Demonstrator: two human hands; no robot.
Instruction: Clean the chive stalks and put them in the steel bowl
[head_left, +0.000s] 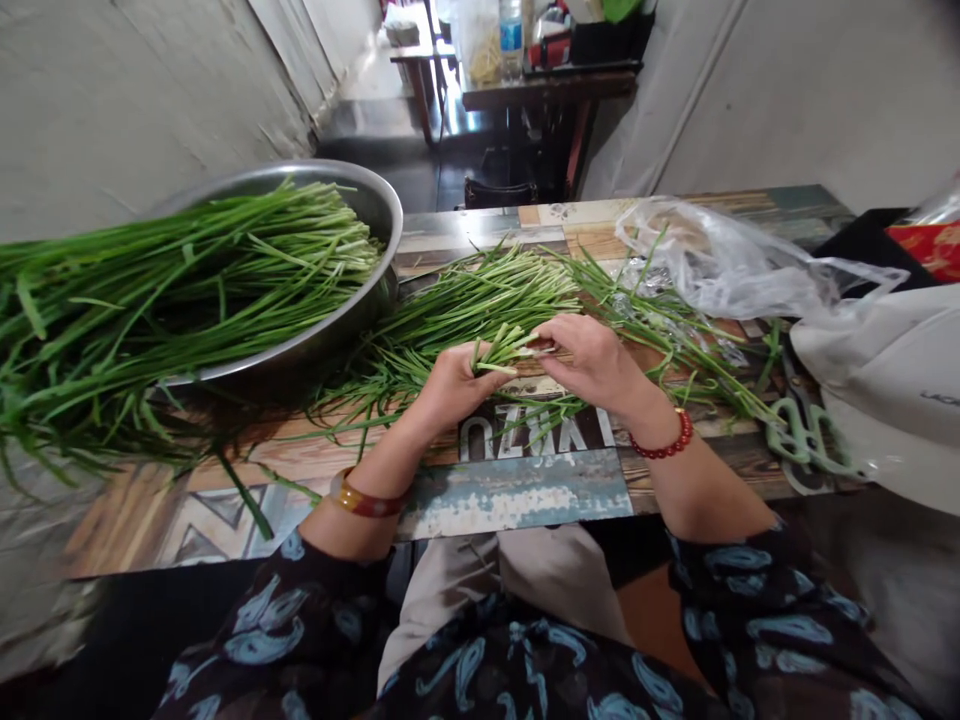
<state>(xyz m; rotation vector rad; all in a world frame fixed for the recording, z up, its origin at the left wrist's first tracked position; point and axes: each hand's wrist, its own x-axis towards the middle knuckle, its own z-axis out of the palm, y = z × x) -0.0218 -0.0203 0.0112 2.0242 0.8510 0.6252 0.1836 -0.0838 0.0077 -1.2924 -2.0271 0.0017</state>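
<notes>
My left hand (459, 385) is closed around a small bunch of garlic chives (501, 347), their pale cut ends pointing right. At those ends my right hand (589, 360) pinches with thumb and fingertips; whether it grips a stem end or a scrap there is too small to tell. Just behind both hands lies a larger pile of chives (480, 300) on the patterned tabletop (525, 490). To the left, a wide steel basin (394, 225) is heaped with more chives (247, 265), their green leaves hanging over its rim. Loose stems and trimmings (697, 365) are strewn right of my right hand.
A crumpled clear plastic bag (720, 265) lies at the back right. Green-handled scissors (814, 440) rest near the right edge, beside a cream-coloured bag or cap (892, 390). Beyond the table, another small table (555, 90) carries a water bottle (511, 40). Walls stand on both sides.
</notes>
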